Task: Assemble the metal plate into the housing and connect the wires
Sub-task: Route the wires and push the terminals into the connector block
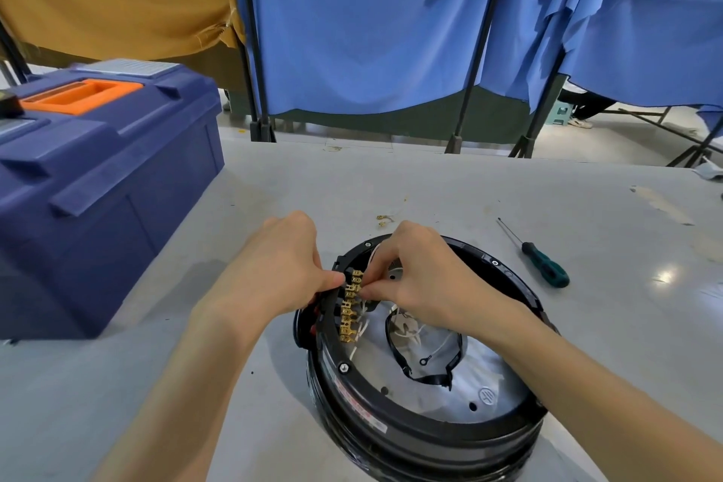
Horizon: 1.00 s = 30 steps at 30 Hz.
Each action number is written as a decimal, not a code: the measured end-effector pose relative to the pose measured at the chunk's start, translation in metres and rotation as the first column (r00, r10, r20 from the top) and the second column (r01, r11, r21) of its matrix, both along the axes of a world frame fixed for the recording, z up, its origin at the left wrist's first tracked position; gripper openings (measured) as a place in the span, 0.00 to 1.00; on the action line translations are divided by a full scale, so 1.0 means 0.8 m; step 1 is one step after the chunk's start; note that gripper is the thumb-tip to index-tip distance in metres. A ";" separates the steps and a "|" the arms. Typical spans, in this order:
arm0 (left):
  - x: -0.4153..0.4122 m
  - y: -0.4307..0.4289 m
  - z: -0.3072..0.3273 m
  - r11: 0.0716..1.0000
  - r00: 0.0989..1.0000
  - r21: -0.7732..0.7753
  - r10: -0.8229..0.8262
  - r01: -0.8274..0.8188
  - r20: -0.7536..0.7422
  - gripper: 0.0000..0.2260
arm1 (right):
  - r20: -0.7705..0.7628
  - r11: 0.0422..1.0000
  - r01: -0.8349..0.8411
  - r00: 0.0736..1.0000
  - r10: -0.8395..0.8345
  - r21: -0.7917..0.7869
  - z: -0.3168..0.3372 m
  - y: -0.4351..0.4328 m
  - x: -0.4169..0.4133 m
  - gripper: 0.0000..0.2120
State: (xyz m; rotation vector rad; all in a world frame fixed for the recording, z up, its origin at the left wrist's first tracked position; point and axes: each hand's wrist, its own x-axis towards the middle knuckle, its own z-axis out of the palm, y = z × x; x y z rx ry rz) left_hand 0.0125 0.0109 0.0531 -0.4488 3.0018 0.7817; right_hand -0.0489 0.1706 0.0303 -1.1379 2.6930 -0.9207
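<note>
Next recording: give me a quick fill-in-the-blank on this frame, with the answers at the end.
The screwdriver on the table has a ____ handle.
The toolbox has an ____ handle.
The metal plate lies ____ the housing.
The left hand and the right hand both pinch at the terminals on the housing's ____ side.
Missing: green; orange; inside; left.

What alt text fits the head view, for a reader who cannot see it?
A left hand grips the rim of a round black housing while the right hand pinches one of the brass terminals there; a metal plate lies inside. A screwdriver lies to its right, a blue toolbox to its left, on a table.
</note>
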 end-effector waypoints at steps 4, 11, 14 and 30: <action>0.000 -0.001 -0.001 1.000 1.000 -0.007 -0.010 0.010 -0.008 0.16 | 0.018 1.000 -0.006 1.000 0.006 -0.007 -0.001 0.001 0.002 0.01; 0.000 -0.001 -0.002 1.000 1.000 -0.004 -0.012 0.012 -0.002 0.17 | 0.020 0.999 0.028 0.999 -0.027 -0.029 0.001 0.005 0.008 0.02; 0.000 -0.002 -0.002 1.000 1.000 -0.004 -0.015 0.015 -0.006 0.16 | 0.033 0.999 0.041 0.999 -0.040 -0.031 0.003 0.007 0.010 0.01; -0.001 0.001 -0.003 1.000 1.000 -0.006 -0.011 0.011 -0.012 0.16 | 0.093 0.998 0.059 0.994 -0.056 -0.034 0.003 0.005 0.011 0.02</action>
